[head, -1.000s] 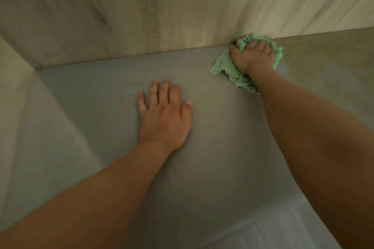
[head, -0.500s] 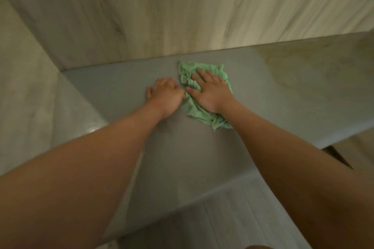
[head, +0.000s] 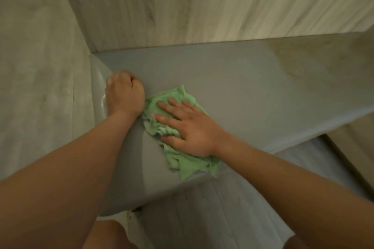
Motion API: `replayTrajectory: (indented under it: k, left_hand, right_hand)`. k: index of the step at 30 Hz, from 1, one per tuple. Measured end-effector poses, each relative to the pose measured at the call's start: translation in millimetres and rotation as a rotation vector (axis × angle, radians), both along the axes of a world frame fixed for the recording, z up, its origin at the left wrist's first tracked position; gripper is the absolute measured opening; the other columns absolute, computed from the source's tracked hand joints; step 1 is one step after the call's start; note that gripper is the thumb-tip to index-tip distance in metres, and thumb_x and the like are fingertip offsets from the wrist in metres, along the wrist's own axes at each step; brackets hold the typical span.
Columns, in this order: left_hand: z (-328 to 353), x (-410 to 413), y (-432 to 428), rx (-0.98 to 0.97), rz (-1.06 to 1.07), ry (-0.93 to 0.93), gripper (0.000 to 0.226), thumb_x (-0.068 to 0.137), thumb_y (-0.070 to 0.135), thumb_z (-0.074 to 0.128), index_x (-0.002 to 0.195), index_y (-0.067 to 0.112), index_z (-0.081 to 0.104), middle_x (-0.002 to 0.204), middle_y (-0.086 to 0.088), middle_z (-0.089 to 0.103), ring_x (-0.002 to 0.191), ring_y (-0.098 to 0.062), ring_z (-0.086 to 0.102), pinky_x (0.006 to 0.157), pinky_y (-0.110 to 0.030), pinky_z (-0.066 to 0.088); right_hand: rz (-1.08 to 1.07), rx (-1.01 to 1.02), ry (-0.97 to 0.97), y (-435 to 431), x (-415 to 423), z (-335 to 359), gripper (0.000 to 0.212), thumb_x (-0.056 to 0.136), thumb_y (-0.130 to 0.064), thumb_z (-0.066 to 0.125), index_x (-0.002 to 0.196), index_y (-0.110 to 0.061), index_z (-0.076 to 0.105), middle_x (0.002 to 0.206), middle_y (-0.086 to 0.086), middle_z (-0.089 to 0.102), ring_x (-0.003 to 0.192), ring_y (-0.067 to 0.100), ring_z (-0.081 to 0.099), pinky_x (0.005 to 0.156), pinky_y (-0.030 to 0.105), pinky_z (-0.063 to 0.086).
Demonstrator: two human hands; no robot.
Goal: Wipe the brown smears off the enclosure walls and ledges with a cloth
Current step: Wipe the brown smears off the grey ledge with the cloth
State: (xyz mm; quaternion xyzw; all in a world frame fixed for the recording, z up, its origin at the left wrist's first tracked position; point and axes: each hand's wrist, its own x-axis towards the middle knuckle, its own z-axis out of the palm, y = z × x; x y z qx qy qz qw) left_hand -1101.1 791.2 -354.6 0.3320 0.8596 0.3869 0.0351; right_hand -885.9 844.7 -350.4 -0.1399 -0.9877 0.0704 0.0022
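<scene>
A crumpled green cloth lies on the grey ledge near its front edge. My right hand presses flat on the cloth with fingers spread and straight. My left hand rests on the ledge just left of the cloth, its fingers curled under and hidden, holding nothing that I can see. A brownish smear covers the right part of the ledge, well away from the cloth.
Pale wood-grain walls rise behind and to the left of the ledge. Below the ledge's front edge lies a light plank floor. My knees show at the bottom edge.
My right hand has dragged the cloth from the back corner toward the ledge's front left. My left hand went from flat on the ledge to curled, ending near its left end.
</scene>
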Motion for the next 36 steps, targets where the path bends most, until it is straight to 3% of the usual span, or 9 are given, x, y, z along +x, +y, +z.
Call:
replayTrajectory:
  k: [3, 7, 12, 15, 19, 22, 26, 30, 36]
  left_hand:
    - [-4, -7, -4, 0.019, -0.027, -0.022, 0.038, 0.095, 0.02, 0.038, 0.097, -0.007, 0.065, 0.11, -0.033, 0.062, 0.108, -0.045, 0.053, 0.096, -0.049, 0.039]
    - [-3, -14, -5, 0.038, -0.077, -0.082, 0.036, 0.099, 0.016, 0.039, 0.093, -0.009, 0.063, 0.109, -0.035, 0.062, 0.108, -0.045, 0.053, 0.099, -0.049, 0.037]
    - [5, -14, -6, -0.174, -0.199, -0.085, 0.04, 0.097, 0.024, 0.041, 0.122, 0.004, 0.065, 0.132, -0.027, 0.058, 0.124, -0.043, 0.048, 0.106, -0.045, 0.032]
    - [17, -31, 9, -0.207, -0.23, -0.306, 0.052, 0.101, 0.046, 0.035, 0.134, 0.016, 0.062, 0.146, -0.019, 0.053, 0.135, -0.038, 0.045, 0.116, -0.043, 0.032]
    - [35, -49, -1, 0.148, -0.139, -0.792, 0.042, 0.107, 0.045, 0.04, 0.086, 0.016, 0.063, 0.093, -0.009, 0.066, 0.092, -0.021, 0.059, 0.089, -0.03, 0.043]
    - [37, -61, -40, 0.136, -0.032, -0.585, 0.035, 0.108, 0.032, 0.043, 0.085, 0.016, 0.063, 0.09, -0.005, 0.066, 0.093, -0.02, 0.061, 0.086, -0.026, 0.045]
    - [34, -64, -90, -0.087, 0.158, -0.249, 0.033, 0.106, 0.015, 0.04, 0.127, 0.007, 0.064, 0.13, -0.015, 0.064, 0.119, -0.032, 0.059, 0.089, -0.032, 0.04]
    - [52, -25, -85, -0.073, 0.323, -0.224, 0.047, 0.103, 0.033, 0.036, 0.124, 0.003, 0.065, 0.133, -0.022, 0.063, 0.122, -0.039, 0.056, 0.101, -0.04, 0.041]
    - [80, 79, -8, -0.204, 0.201, -0.155, 0.04, 0.105, 0.029, 0.038, 0.117, -0.001, 0.06, 0.132, -0.032, 0.058, 0.121, -0.045, 0.054, 0.1, -0.042, 0.042]
  right_hand:
    - [-0.223, 0.047, 0.009, 38, 28, 0, 0.076, 0.099, -0.076, 0.023, 0.157, -0.031, 0.043, 0.168, 0.003, 0.032, 0.156, 0.025, 0.027, 0.128, 0.043, 0.016]
    - [-0.814, -0.032, -0.115, 74, 35, 8, 0.072, 0.1, -0.072, 0.026, 0.163, -0.037, 0.02, 0.174, -0.005, 0.008, 0.16, 0.019, 0.005, 0.129, 0.042, 0.002]
    - [-0.91, -0.084, -0.142, 63, 10, 8, 0.072, 0.102, -0.068, 0.022, 0.165, -0.037, 0.009, 0.174, -0.001, -0.001, 0.16, 0.023, -0.004, 0.128, 0.045, -0.004]
    - [-0.832, -0.055, -0.135, 51, -14, 5, 0.073, 0.102, -0.07, 0.02, 0.165, -0.036, 0.007, 0.174, 0.0, -0.004, 0.16, 0.025, -0.006, 0.127, 0.045, -0.006]
    - [-0.636, -0.057, -0.119, 38, -55, 4, 0.073, 0.101, -0.07, 0.02, 0.165, -0.038, 0.007, 0.174, 0.0, -0.003, 0.16, 0.026, -0.006, 0.127, 0.046, -0.006]
    - [-0.487, -0.08, -0.106, 25, -88, 6, 0.072, 0.101, -0.07, 0.021, 0.164, -0.039, 0.008, 0.174, -0.001, -0.003, 0.16, 0.026, -0.007, 0.128, 0.047, -0.005]
    - [-0.102, -0.12, -0.113, -23, -124, 11, 0.069, 0.102, -0.068, 0.027, 0.164, -0.042, 0.013, 0.174, -0.003, -0.001, 0.16, 0.026, -0.005, 0.128, 0.046, -0.004]
    - [0.211, -0.085, -0.065, -52, -76, 9, 0.067, 0.102, -0.068, 0.033, 0.162, -0.04, 0.022, 0.174, -0.002, 0.009, 0.16, 0.025, 0.003, 0.128, 0.047, 0.001]
    - [0.14, -0.059, 0.026, 22, 82, 1, 0.07, 0.097, -0.072, 0.03, 0.159, -0.04, 0.035, 0.17, -0.003, 0.027, 0.158, 0.023, 0.02, 0.129, 0.044, 0.011]
